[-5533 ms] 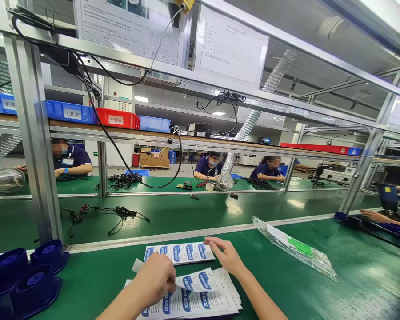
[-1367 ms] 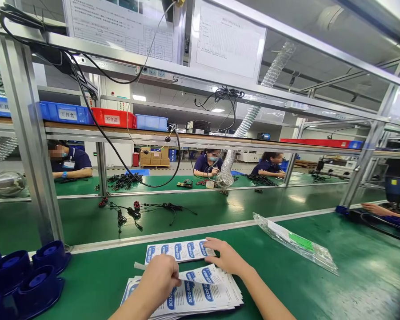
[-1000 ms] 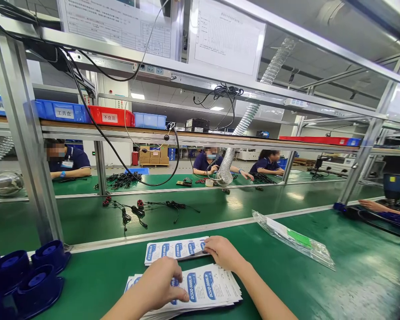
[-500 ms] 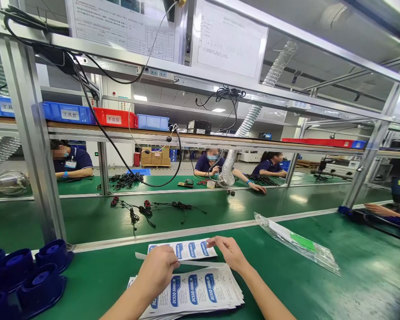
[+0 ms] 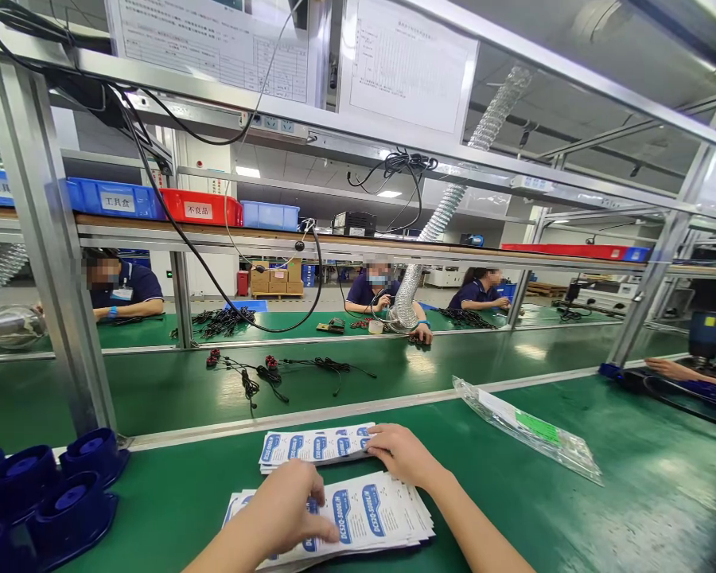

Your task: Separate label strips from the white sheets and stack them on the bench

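Note:
A small stack of white label sheets (image 5: 310, 447) with blue print lies on the green bench in front of me. My right hand (image 5: 402, 455) is at its right end, fingers over the top and thumb at the edge, closed on the sheets. Nearer to me is a larger, slightly fanned stack of similar label sheets (image 5: 394, 513). My left hand (image 5: 298, 505) is over the left part of this front stack, thumb and fingers apart and holding nothing. Whether its fingertips touch the top sheet is hard to tell.
Dark blue round plastic parts (image 5: 65, 501) stand at the left. A clear bag (image 5: 528, 430) with a green label lies to the right. Black cables (image 5: 262, 382) rest on the belt beyond a metal post (image 5: 53, 239). Co-workers sit across; another person's hand (image 5: 671, 370) is far right.
The pale strip between my hands is gone from there. My left hand has opened and come down over the front stack. My right hand has settled on the back stack's end.

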{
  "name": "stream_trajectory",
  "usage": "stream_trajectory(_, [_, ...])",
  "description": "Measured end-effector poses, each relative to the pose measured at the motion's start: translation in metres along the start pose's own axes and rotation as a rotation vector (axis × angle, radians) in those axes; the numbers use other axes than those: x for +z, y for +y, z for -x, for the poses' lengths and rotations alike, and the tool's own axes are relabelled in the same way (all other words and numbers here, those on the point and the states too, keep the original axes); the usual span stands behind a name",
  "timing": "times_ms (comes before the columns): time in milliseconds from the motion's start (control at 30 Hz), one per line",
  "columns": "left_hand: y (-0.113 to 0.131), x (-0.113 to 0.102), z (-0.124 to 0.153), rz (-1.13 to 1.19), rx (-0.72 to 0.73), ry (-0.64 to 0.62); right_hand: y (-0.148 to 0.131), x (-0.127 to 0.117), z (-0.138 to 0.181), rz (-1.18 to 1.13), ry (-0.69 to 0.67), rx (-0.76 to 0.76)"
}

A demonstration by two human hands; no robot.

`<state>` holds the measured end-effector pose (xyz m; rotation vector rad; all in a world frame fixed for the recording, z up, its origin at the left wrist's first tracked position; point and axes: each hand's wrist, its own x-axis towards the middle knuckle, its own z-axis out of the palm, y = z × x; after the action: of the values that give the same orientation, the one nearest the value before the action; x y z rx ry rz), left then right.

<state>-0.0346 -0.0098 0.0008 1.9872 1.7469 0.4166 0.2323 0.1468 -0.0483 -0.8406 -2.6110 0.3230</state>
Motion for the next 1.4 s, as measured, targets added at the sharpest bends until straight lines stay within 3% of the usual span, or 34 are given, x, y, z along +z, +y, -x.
stream_trajectory(100, [-0.008, 0.006, -0.006, -0.038, 0.117, 0.266, -0.004, 0.001, 0.0, 0.016, 0.059, -0.058])
stream_trajectory(167, [-0.013, 0.009, -0.011, -0.155, 0.176, 0.358, -0.01, 0.001, 0.0, -0.034, 0.097, -0.098])
stream_trajectory(300, [-0.016, 0.01, -0.016, -0.257, 0.233, 0.23, -0.019, 0.001, 0.003, -0.297, 0.226, -0.081])
stream_trajectory(400, [-0.013, 0.008, -0.013, -0.231, 0.198, 0.119, -0.013, 0.002, 0.004, -0.497, 0.274, 0.052])
stream_trajectory(533, [-0.004, 0.007, -0.005, -0.156, 0.089, 0.005, 0.004, 0.005, 0.005, -0.314, 0.103, 0.188])
stream_trajectory(667, [0.004, 0.005, 0.002, -0.088, 0.054, -0.079, 0.009, 0.008, 0.004, -0.147, -0.077, 0.158])
stream_trajectory(833, [0.0, 0.0, 0.001, 0.007, 0.064, 0.018, 0.005, 0.009, 0.0, -0.038, -0.025, 0.026])
stream_trajectory(1033, [-0.02, 0.003, -0.011, -0.092, 0.077, 0.194, 0.009, 0.012, -0.004, 0.039, 0.042, -0.017])
stream_trajectory(1400, [-0.019, 0.002, -0.016, -0.125, 0.233, 0.261, -0.019, -0.008, 0.006, -0.233, 0.241, -0.149])
